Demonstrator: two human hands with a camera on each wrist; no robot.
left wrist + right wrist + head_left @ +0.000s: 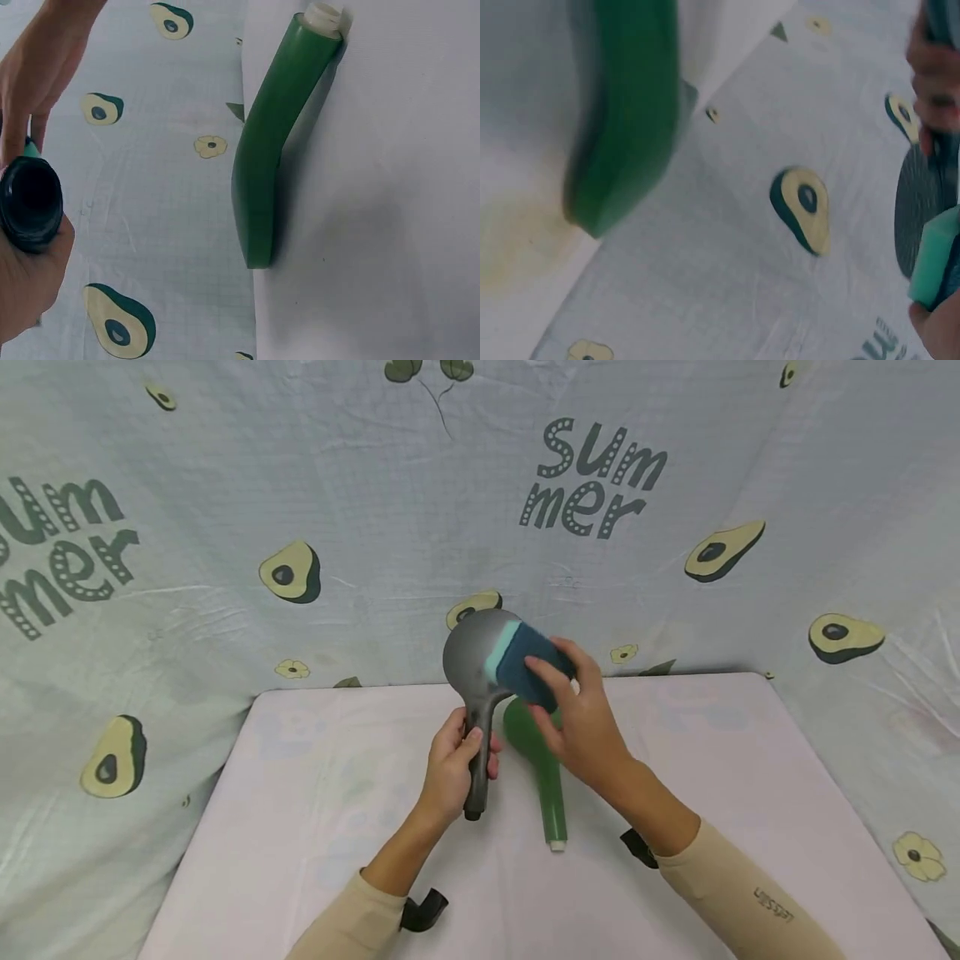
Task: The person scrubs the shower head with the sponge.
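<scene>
Upright by its handle, a dark grey shower head [471, 653] is gripped in my left hand [452, 766], its round head at the top. My right hand [588, 722] pinches a sponge [527, 664], dark blue with a light teal layer. In the head view the teal side lies against the right part of the round head. Beneath the right hand a green shower head [550, 785] with a white threaded end lies on the table. The left wrist view shows the grey handle's end [31, 202] from below; the right wrist view catches the sponge's teal layer [934, 255] at its edge.
A white-covered table [315, 827] spans the area below the hands. Behind it hangs a pale cloth [375, 527] printed with avocados, flowers and lettering. Black straps or mounts [425, 911] show by both wrists.
</scene>
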